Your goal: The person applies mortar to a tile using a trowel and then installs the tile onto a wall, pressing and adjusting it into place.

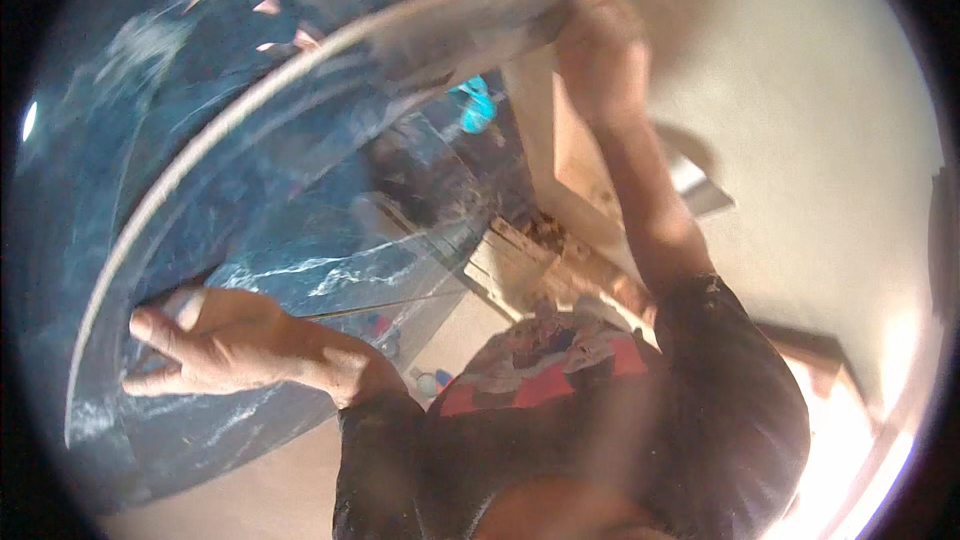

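A long, flexible strip [225, 125] bows in a wide arc from the upper middle down to the lower left. It has a pale edge, looks grey and partly see-through, and is blurred by motion. At its upper end my right hand [605, 50] is closed around it, with the arm stretched far forward. My left hand [215, 340] is beside the strip's lower left stretch, on the inner side of the curve. Its fingers and thumb are apart; whether they touch the strip cannot be made out.
Below lies a dark blue marble-patterned surface [330, 270], with pink scraps [305, 40] at the far left. A turquoise item [477, 105] lies near the middle. Pale wooden pieces [510, 260] and a shiny flat plate [695, 185] are near my right arm, beside a beige surface [820, 140].
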`<action>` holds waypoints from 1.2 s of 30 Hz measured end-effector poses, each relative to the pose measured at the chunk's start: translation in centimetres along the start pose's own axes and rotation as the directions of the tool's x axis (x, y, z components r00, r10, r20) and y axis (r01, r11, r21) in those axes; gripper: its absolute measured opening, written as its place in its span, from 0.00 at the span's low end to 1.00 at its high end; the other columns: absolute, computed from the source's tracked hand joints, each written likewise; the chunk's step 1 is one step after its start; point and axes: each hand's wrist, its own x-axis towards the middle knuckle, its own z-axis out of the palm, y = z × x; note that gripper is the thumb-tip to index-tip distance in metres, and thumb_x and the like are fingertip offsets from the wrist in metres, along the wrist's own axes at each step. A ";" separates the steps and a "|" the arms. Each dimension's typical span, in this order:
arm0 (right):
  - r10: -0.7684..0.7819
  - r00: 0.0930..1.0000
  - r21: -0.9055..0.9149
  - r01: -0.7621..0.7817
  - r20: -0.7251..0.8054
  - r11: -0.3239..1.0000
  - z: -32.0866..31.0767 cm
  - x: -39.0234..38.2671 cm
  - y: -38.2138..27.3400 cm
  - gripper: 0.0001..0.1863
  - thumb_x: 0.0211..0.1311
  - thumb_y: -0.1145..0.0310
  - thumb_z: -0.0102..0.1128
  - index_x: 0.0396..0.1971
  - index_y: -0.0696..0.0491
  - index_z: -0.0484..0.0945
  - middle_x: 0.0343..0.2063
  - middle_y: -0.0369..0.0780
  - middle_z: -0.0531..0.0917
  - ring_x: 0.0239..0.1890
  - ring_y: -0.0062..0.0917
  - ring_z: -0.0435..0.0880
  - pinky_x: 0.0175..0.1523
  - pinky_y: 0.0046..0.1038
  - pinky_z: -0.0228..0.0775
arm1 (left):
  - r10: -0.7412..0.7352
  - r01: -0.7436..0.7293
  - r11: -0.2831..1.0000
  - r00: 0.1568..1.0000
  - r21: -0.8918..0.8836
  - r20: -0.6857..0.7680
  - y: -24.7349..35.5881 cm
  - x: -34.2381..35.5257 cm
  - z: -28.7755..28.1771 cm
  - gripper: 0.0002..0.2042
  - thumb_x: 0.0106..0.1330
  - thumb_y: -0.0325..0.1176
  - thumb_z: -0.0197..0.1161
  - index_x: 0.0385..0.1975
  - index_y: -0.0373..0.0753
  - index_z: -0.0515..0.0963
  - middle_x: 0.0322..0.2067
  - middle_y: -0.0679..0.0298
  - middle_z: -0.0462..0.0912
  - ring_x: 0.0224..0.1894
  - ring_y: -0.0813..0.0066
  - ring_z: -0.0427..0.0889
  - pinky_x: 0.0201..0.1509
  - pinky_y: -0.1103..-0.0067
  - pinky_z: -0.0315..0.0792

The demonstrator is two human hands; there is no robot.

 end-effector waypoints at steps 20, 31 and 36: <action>0.430 0.633 -0.205 -0.684 -0.644 0.701 -18.7 -20.9 -28.4 0.05 0.69 0.68 0.52 0.38 0.53 0.72 0.41 0.44 0.79 0.55 0.35 0.76 0.66 0.43 0.64 | -0.486 0.657 0.753 0.589 -0.032 0.646 4.8 -21.1 0.5 0.13 0.69 0.49 0.67 0.42 0.49 0.77 0.35 0.68 0.75 0.45 0.69 0.76 0.51 0.67 0.72; 0.271 0.520 -0.194 -0.673 -0.810 0.714 -19.4 -27.1 -32.8 0.08 0.67 0.67 0.57 0.41 0.55 0.78 0.45 0.44 0.83 0.51 0.28 0.79 0.61 0.32 0.68 | -0.359 0.720 0.694 0.356 -0.008 0.863 3.5 -26.3 3.2 0.19 0.65 0.47 0.66 0.43 0.39 0.72 0.28 0.69 0.60 0.34 0.73 0.67 0.39 0.72 0.65; 0.318 0.491 -0.457 -0.871 -0.811 0.180 -19.1 -28.3 -35.1 0.22 0.69 0.57 0.60 0.56 0.56 0.78 0.50 0.42 0.83 0.57 0.27 0.78 0.63 0.32 0.68 | -0.111 0.738 0.652 0.317 -0.171 0.942 2.1 -27.8 6.6 0.25 0.61 0.45 0.65 0.53 0.37 0.71 0.28 0.69 0.60 0.32 0.74 0.66 0.36 0.72 0.63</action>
